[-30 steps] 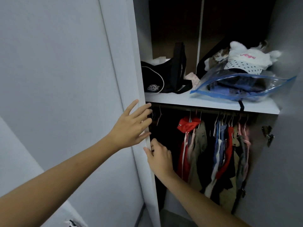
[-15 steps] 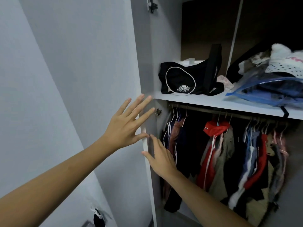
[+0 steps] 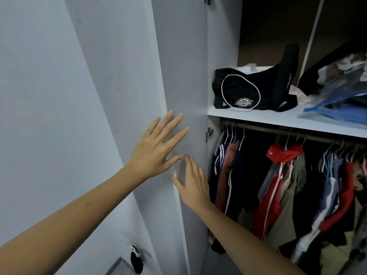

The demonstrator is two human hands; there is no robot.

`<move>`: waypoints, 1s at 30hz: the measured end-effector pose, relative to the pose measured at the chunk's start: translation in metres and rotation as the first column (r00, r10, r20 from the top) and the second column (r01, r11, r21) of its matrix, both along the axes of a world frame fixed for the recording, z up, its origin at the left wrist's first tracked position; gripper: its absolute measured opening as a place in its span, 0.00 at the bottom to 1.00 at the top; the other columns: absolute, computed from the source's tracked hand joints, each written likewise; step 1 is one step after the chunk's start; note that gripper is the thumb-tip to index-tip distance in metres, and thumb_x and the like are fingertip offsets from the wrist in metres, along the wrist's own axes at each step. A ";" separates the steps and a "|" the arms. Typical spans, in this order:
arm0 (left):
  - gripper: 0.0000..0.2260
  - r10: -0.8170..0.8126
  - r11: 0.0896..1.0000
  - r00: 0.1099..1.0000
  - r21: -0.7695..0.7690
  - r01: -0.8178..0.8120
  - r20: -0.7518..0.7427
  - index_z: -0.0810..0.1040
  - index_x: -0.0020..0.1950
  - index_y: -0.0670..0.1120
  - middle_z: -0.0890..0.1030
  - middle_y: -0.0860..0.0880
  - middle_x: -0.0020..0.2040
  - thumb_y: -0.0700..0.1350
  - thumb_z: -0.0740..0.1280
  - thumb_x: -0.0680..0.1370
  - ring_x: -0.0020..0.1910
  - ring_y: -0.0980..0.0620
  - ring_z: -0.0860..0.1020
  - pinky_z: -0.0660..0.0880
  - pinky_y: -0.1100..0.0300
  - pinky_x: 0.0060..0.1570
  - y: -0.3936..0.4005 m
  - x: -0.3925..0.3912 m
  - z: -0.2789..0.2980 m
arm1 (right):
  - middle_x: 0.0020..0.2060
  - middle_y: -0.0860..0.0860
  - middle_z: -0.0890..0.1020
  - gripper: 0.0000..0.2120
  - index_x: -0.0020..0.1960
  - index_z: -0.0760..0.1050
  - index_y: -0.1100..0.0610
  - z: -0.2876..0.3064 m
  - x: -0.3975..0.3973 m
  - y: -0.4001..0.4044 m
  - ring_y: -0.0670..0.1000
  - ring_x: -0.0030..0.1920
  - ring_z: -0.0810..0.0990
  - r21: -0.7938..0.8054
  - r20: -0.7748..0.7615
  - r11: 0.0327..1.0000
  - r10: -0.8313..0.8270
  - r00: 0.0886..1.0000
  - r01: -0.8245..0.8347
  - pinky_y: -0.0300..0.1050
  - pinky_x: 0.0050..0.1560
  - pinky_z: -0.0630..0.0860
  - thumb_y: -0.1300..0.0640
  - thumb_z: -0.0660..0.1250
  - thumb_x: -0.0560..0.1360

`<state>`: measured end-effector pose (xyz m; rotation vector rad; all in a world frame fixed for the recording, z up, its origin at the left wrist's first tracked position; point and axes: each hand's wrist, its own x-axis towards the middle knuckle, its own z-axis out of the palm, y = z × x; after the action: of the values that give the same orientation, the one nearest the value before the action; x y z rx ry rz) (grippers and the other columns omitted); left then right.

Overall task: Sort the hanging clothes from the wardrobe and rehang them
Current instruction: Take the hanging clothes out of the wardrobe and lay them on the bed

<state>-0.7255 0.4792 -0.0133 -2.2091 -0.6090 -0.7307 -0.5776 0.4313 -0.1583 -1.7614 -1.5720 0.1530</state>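
The wardrobe's pale grey left door (image 3: 178, 66) stands swung open. My left hand (image 3: 156, 147) lies flat on its inner face with fingers spread. Just below it, my right hand (image 3: 193, 185) presses the same door with straight fingers. Inside, a rail (image 3: 278, 131) under the shelf carries several hanging clothes (image 3: 282, 185) on hangers: dark striped pieces at the left, a red and beige jacket in the middle, mixed blue, red and white garments at the right. Neither hand holds anything.
The white shelf (image 3: 258, 116) above the rail bears a black bag (image 3: 252, 92) and a clear blue-edged storage bag (image 3: 337, 104) of folded clothes. A door hinge (image 3: 209, 133) sits by the rail's left end. A small black item (image 3: 137, 259) hangs low on the left wall.
The door has swung further open to the left, with both hands following it. More hanging clothes at the rail's left end have come into view.
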 end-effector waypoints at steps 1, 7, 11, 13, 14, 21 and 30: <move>0.33 0.004 1.000 1.000 -0.004 -0.004 -0.004 0.65 0.82 0.49 0.56 0.42 0.85 0.64 0.64 0.83 0.84 0.40 0.51 0.55 0.40 0.81 0.000 -0.001 -0.001 | 0.84 0.48 0.55 0.42 0.85 0.46 0.47 0.001 -0.001 0.001 0.54 0.81 0.57 -0.007 0.001 1.000 -0.001 1.000 0.001 0.56 0.74 0.70 0.32 0.61 0.80; 0.33 0.033 0.996 0.999 -0.080 -0.032 0.014 0.60 0.84 0.49 0.56 0.43 0.85 0.64 0.60 0.84 0.84 0.42 0.52 0.56 0.41 0.81 0.001 0.001 -0.009 | 0.84 0.53 0.54 0.39 0.85 0.45 0.48 0.003 0.004 0.002 0.58 0.81 0.56 -0.118 0.034 0.993 0.027 0.999 -0.023 0.59 0.74 0.68 0.35 0.60 0.82; 0.34 0.052 0.991 0.999 -0.122 -0.050 0.014 0.57 0.85 0.49 0.59 0.43 0.84 0.64 0.58 0.84 0.84 0.43 0.53 0.53 0.43 0.82 -0.003 0.010 -0.016 | 0.84 0.53 0.54 0.39 0.85 0.44 0.49 0.003 0.034 -0.013 0.58 0.82 0.54 -0.141 0.041 0.990 0.019 0.999 -0.013 0.59 0.76 0.65 0.37 0.59 0.83; 0.34 0.045 0.987 0.999 -0.153 -0.042 0.017 0.57 0.85 0.49 0.60 0.43 0.84 0.63 0.58 0.84 0.84 0.43 0.54 0.53 0.43 0.82 -0.006 0.019 -0.020 | 0.83 0.52 0.55 0.39 0.85 0.45 0.48 0.001 0.051 -0.024 0.58 0.81 0.56 -0.127 0.053 0.992 -0.004 0.999 0.011 0.58 0.76 0.66 0.36 0.59 0.83; 0.34 0.044 0.984 0.999 -0.172 -0.040 0.019 0.57 0.85 0.49 0.60 0.43 0.83 0.64 0.58 0.84 0.84 0.43 0.55 0.54 0.43 0.82 -0.008 0.024 -0.022 | 0.83 0.52 0.55 0.39 0.85 0.45 0.48 0.000 0.060 -0.030 0.57 0.81 0.56 -0.121 0.057 0.992 -0.014 0.998 0.021 0.58 0.75 0.66 0.36 0.59 0.83; 0.32 0.074 0.951 0.996 -0.302 -0.058 0.041 0.61 0.84 0.48 0.66 0.44 0.81 0.64 0.56 0.84 0.81 0.42 0.62 0.63 0.44 0.77 -0.031 0.076 -0.047 | 0.81 0.49 0.60 0.37 0.85 0.48 0.48 -0.003 0.125 -0.073 0.54 0.78 0.61 -0.081 0.096 0.993 -0.081 0.992 0.089 0.57 0.72 0.71 0.37 0.60 0.83; 0.32 0.174 0.823 0.980 -0.561 -0.090 0.099 0.68 0.79 0.49 0.77 0.50 0.66 0.68 0.50 0.83 0.65 0.48 0.74 0.79 0.50 0.54 -0.068 0.141 -0.087 | 0.79 0.48 0.64 0.34 0.84 0.53 0.50 -0.015 0.206 -0.114 0.53 0.77 0.63 -0.076 0.116 0.990 -0.106 0.988 0.115 0.55 0.70 0.73 0.38 0.59 0.83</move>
<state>-0.5847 0.4109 -0.0999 -2.6136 -1.1624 -0.7084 -0.3717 0.3169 -0.1731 -1.9467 -1.5608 0.0672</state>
